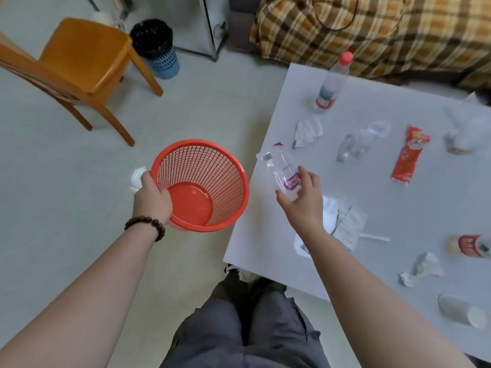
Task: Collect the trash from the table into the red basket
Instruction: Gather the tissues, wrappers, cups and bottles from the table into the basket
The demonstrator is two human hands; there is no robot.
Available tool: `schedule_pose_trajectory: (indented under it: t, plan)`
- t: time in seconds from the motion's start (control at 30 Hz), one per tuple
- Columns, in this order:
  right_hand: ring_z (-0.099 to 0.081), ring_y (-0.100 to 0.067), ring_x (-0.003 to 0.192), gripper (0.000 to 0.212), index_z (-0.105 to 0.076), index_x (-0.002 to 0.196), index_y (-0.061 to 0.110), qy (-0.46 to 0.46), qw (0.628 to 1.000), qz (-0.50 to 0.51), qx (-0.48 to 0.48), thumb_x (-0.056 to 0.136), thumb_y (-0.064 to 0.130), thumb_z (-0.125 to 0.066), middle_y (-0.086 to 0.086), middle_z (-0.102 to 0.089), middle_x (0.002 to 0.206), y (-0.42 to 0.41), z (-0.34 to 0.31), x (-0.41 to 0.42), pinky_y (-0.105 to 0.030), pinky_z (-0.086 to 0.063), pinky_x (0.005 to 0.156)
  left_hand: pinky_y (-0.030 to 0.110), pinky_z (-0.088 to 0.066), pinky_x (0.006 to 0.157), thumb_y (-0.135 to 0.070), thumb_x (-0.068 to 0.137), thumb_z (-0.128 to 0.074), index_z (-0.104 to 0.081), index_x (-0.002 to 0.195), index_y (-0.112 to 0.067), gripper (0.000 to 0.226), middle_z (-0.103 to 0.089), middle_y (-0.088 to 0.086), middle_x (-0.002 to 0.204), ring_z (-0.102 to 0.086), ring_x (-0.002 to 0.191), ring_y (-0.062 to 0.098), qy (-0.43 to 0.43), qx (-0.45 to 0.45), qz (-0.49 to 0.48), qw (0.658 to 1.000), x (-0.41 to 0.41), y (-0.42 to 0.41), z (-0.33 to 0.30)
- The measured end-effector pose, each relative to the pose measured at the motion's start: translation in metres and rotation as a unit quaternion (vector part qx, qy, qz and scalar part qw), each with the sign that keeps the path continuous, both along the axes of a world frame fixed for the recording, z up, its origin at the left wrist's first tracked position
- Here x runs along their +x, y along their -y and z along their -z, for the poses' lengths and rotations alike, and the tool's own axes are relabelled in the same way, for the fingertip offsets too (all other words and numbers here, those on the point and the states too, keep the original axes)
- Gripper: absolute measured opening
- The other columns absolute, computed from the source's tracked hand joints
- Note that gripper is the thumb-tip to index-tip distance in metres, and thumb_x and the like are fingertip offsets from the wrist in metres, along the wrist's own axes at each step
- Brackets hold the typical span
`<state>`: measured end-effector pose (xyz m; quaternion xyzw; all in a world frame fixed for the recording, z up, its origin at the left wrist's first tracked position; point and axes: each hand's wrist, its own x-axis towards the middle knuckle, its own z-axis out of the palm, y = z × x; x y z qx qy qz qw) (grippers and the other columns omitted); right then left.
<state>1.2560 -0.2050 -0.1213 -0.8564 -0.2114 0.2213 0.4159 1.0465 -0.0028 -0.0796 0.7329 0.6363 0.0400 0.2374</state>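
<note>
Left hand (152, 197) grips the empty red basket (202, 185) by its rim, beside the table (398, 208). Right hand (303, 197) pinches a clear wrapper (281, 171) at the table's edge. That light wrapper could flutter past the rim.

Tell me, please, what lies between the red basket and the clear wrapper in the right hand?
Nothing: in the head view only bare floor shows between the red basket and the clear wrapper held by the right hand.
</note>
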Motion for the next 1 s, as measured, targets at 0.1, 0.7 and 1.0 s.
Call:
schedule_pose_trajectory:
  t: [0.1,0.7,1.0]
  plan:
    - [-0.048,0.005,0.092,0.071,-0.039,0.137,0.02,0.045,0.997,-0.019,0.062,0.076,0.034,-0.072,0.012,-0.041,0.123,-0.015,-0.041,-0.003,-0.008,-0.039,0.081,0.036,-0.038,0.067,-0.008,0.089,-0.039,-0.032,0.134,-0.009,0.045,-0.059,0.026,0.107,-0.056,0.091,0.042,0.027,0.001,0.034,0.999,0.01,-0.001,-0.018]
    - [-0.016,-0.028,0.144,0.084,-0.025,0.147,0.02,0.159,0.959,-0.185,-0.146,0.079,0.049,-0.064,-0.007,-0.022,0.156,-0.03,-0.053,-0.026,-0.043,-0.018,0.118,0.033,-0.04,0.068,-0.004,0.087,-0.036,-0.032,0.133,-0.007,0.047,-0.06,0.022,0.103,-0.053,0.082,0.033,0.112,-0.03,0.162,0.98,0.056,0.029,-0.041]
    - [-0.02,-0.025,0.141,0.078,-0.028,0.144,0.024,0.09,0.986,-0.046,-0.134,0.08,0.044,-0.068,-0.006,-0.024,0.153,0.039,-0.046,-0.004,-0.04,-0.024,0.114,0.036,-0.041,0.068,-0.006,0.088,-0.035,-0.035,0.129,-0.006,0.041,-0.059,0.025,0.108,-0.057,0.091,0.039,0.077,-0.056,0.166,0.982,0.09,0.037,-0.021]
